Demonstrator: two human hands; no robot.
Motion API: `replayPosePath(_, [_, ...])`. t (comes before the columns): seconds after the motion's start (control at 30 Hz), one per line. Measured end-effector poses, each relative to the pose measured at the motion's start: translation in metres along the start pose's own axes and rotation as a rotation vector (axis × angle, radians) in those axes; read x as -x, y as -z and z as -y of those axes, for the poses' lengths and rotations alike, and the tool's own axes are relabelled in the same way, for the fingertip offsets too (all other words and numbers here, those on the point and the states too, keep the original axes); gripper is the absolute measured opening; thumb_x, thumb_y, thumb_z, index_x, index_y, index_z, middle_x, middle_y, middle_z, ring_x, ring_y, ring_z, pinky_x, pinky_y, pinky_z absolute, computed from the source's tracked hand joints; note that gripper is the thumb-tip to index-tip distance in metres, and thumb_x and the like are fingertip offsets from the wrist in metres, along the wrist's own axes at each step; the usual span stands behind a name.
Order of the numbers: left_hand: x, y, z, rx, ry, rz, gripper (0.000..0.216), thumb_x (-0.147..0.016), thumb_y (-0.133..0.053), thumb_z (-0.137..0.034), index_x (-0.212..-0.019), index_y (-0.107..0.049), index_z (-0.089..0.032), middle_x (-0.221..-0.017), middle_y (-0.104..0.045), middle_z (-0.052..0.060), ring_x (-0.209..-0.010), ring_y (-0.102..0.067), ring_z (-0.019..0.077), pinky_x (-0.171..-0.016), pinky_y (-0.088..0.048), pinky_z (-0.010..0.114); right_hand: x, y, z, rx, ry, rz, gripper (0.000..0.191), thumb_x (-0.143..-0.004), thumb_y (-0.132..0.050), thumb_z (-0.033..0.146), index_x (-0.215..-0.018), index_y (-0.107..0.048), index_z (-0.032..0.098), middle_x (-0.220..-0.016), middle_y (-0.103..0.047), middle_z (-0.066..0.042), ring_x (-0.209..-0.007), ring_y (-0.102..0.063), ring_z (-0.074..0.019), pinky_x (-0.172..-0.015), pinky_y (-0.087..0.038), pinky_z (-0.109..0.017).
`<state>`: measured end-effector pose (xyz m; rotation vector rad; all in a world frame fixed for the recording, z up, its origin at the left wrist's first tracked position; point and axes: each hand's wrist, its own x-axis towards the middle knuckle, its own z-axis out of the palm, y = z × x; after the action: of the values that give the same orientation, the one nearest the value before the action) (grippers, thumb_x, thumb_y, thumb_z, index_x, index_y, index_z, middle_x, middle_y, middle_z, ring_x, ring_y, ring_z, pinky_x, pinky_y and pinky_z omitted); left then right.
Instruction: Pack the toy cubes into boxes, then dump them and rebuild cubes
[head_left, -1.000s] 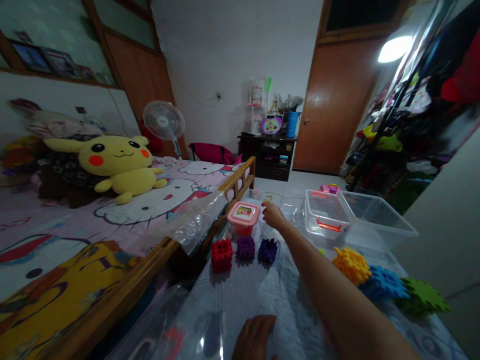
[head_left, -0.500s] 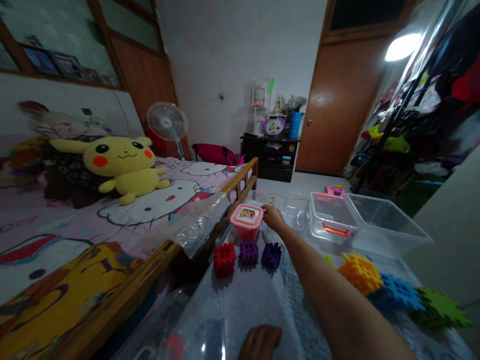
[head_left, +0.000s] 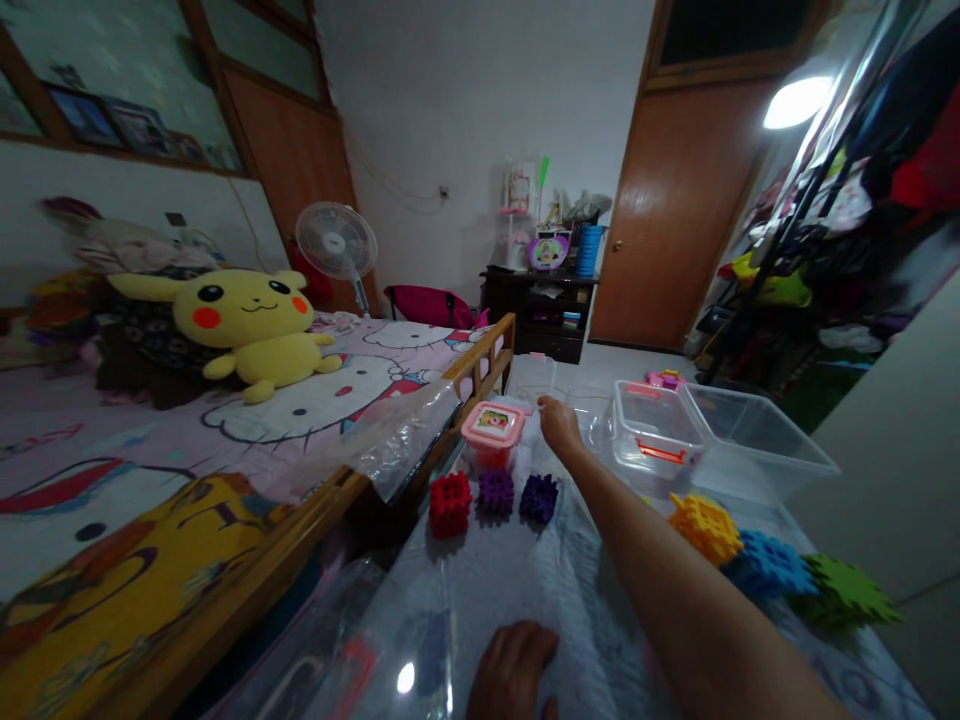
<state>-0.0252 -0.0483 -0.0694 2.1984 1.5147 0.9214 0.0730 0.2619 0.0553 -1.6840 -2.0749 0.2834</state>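
My right hand (head_left: 559,425) reaches far across the plastic-covered table (head_left: 525,590). Its fingers are closed on the edge of a small clear plastic box (head_left: 529,378) with a pink tab, held just above the table beside a pink-lidded tub (head_left: 491,432). In front of the tub sit a red block (head_left: 450,503), a purple block (head_left: 496,492) and a darker purple block (head_left: 538,498) in a row. My left hand (head_left: 514,668) lies flat on the table at the near edge, holding nothing.
Yellow (head_left: 705,527), blue (head_left: 765,575) and green (head_left: 844,590) blocks lie at the right. Two clear bins (head_left: 757,440) stand behind them. A wooden bed rail (head_left: 465,375) with a crumpled plastic sheet (head_left: 397,440) borders the table's left side.
My right hand moved from the pink-lidded tub's right side a little farther back and closed on the clear box, which now sits higher. The left hand stayed put.
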Motion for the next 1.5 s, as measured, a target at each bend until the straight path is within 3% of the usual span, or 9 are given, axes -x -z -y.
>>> replayPosePath(0.1, [0.0, 0.003, -0.001, 0.022, 0.0, 0.018, 0.054, -0.068, -0.054, -0.006, -0.12, -0.061, -0.019, -0.116, -0.067, 0.01, -0.106, -0.062, 0.0263, -0.095, -0.052, 0.041, 0.008, 0.013, 0.001, 0.008, -0.02, -0.033, 0.025, -0.098, -0.052, 0.024, -0.118, -0.064, 0.017, -0.112, -0.069, -0.011, -0.101, -0.066, -0.0213, -0.09, -0.052, -0.037])
replayPosePath(0.2, [-0.001, 0.009, -0.004, 0.057, -0.036, 0.029, 0.055, -0.068, -0.053, -0.005, -0.12, -0.059, -0.019, -0.117, -0.066, 0.01, -0.108, -0.061, 0.0257, -0.095, -0.052, 0.041, 0.017, 0.027, 0.003, 0.009, -0.031, -0.086, 0.032, -0.097, -0.043, 0.011, -0.117, -0.068, 0.015, -0.104, -0.074, -0.014, -0.103, -0.068, -0.0223, -0.091, -0.048, -0.03])
replayPosePath(0.4, [-0.004, 0.022, -0.015, 0.088, -0.03, 0.019, 0.048, -0.071, -0.052, -0.004, -0.116, -0.06, -0.018, -0.115, -0.065, 0.01, -0.106, -0.06, 0.0246, -0.094, -0.052, 0.041, 0.052, 0.058, 0.004, -0.025, -0.029, -0.207, 0.034, -0.094, -0.044, 0.015, -0.119, -0.067, 0.013, -0.11, -0.074, -0.014, -0.104, -0.068, -0.0229, -0.093, -0.046, -0.03])
replayPosePath(0.67, [-0.002, 0.023, -0.034, 0.169, 0.081, -0.093, 0.047, -0.072, -0.05, -0.004, -0.115, -0.062, -0.019, -0.115, -0.065, 0.009, -0.11, -0.058, 0.0249, -0.101, -0.047, 0.046, 0.157, 0.099, 0.005, -0.248, 0.091, -0.262, 0.024, -0.088, -0.055, 0.03, -0.101, -0.072, 0.02, -0.086, -0.077, -0.005, -0.078, -0.073, -0.0202, -0.075, -0.053, -0.029])
replayPosePath(0.8, [-0.005, 0.034, -0.042, 0.349, 0.243, -0.15, 0.039, -0.085, -0.045, -0.014, -0.12, -0.06, -0.019, -0.122, -0.061, 0.011, -0.111, -0.059, 0.0236, -0.099, -0.048, 0.044, 0.224, 0.109, -0.011, -0.331, 0.141, -0.153, 0.022, -0.085, -0.058, 0.037, -0.095, -0.073, 0.024, -0.081, -0.077, -0.004, -0.069, -0.072, -0.0208, -0.065, -0.054, -0.031])
replayPosePath(0.93, [-0.007, 0.05, -0.05, 0.512, 0.415, -0.218, 0.035, -0.095, -0.041, -0.03, -0.125, -0.056, -0.02, -0.122, -0.06, 0.011, -0.109, -0.06, 0.0224, -0.097, -0.049, 0.042, 0.28, 0.106, -0.023, -0.387, 0.153, -0.028, 0.017, -0.086, -0.058, 0.037, -0.09, -0.073, 0.028, -0.08, -0.076, -0.004, -0.065, -0.07, -0.021, -0.061, -0.054, -0.03])
replayPosePath(1.07, [-0.004, 0.056, -0.054, 0.595, 0.394, -0.279, 0.042, -0.099, -0.037, -0.045, -0.129, -0.052, -0.021, -0.131, -0.055, 0.011, -0.121, -0.054, 0.0241, -0.105, -0.042, 0.044, 0.315, 0.09, -0.022, -0.387, 0.189, 0.089, 0.019, -0.088, -0.055, 0.03, -0.089, -0.073, 0.026, -0.08, -0.076, -0.005, -0.067, -0.07, -0.0203, -0.064, -0.055, -0.03])
replayPosePath(1.27, [-0.002, 0.055, -0.055, 0.581, 0.4, -0.309, 0.052, -0.099, -0.034, -0.054, -0.137, -0.042, -0.02, -0.137, -0.049, 0.013, -0.126, -0.048, 0.0263, -0.107, -0.039, 0.048, 0.33, 0.07, -0.02, -0.366, 0.224, 0.151, 0.024, -0.089, -0.052, 0.023, -0.1, -0.073, 0.022, -0.086, -0.076, -0.006, -0.071, -0.071, -0.0189, -0.068, -0.054, -0.029])
replayPosePath(1.5, [-0.003, 0.052, -0.053, 0.519, 0.341, -0.304, 0.048, -0.097, -0.041, -0.049, -0.137, -0.043, -0.022, -0.141, -0.045, 0.013, -0.125, -0.05, 0.0256, -0.104, -0.042, 0.047, 0.334, 0.061, -0.029, -0.428, 0.266, 0.008, 0.026, -0.089, -0.055, 0.025, -0.11, -0.07, 0.023, -0.083, -0.075, -0.005, -0.066, -0.07, -0.0178, -0.065, -0.057, -0.028])
